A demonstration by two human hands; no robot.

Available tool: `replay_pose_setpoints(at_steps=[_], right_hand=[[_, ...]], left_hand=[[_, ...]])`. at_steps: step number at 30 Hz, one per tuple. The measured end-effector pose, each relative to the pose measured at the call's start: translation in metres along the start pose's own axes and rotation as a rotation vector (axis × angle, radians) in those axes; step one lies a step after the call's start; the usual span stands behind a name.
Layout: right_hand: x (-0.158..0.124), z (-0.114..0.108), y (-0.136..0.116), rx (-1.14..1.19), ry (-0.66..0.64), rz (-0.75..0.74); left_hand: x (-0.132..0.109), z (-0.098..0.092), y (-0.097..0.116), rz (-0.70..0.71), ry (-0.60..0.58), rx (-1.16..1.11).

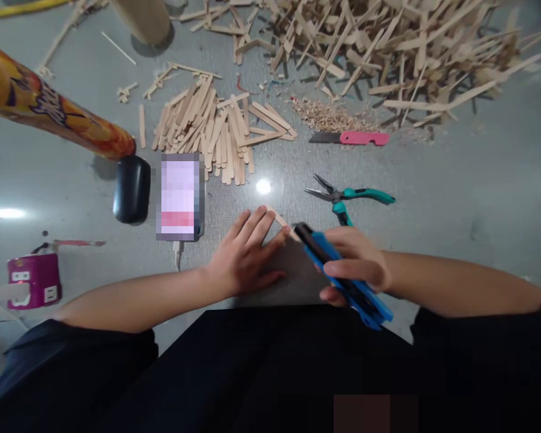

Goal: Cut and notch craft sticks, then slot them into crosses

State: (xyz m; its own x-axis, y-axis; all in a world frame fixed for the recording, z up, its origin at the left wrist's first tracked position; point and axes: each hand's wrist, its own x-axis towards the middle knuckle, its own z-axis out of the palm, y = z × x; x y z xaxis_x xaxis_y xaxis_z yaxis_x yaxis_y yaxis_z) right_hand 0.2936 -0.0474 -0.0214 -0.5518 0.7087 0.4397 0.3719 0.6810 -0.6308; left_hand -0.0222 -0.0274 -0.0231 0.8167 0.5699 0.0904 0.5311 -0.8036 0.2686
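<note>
My left hand (247, 252) lies on the grey table with its fingers spread, the fingertips touching a pale wooden stick (279, 218). Its far end reaches toward the black tip of a blue and black tool, apparently a stapler (342, 270). My right hand (354, 261) is closed around this stapler, which slants with its tip toward the left hand. Whether the tip touches the stick, I cannot tell. Beyond the right hand are pliers with teal handles (336, 195), jaws apart, one handle partly hidden by the hand.
Flat wooden sticks (225, 135) lie heaped ahead, with joined sticks (388, 54) piled behind at right. A pink knife (365, 138) rests by wood shavings (333, 114). At left are a phone (178, 195), a black case (132, 189), an orange can (58, 108) and a purple power socket (36, 279).
</note>
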Motion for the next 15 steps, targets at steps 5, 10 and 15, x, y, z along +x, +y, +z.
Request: replay_pose_setpoints(at_steps=[5,10,15], right_hand=[[0.016,0.006,0.006,0.092,0.149,-0.261],[0.022,0.008,0.006,0.083,0.129,0.009],[0.024,0.002,-0.006,0.071,0.098,0.164]], left_hand=[[-0.002,0.001,-0.006,0.045,0.017,-0.067],[-0.003,0.0,-0.01,0.055,-0.017,-0.106],[-0.007,0.001,-0.011,0.059,-0.005,-0.115]])
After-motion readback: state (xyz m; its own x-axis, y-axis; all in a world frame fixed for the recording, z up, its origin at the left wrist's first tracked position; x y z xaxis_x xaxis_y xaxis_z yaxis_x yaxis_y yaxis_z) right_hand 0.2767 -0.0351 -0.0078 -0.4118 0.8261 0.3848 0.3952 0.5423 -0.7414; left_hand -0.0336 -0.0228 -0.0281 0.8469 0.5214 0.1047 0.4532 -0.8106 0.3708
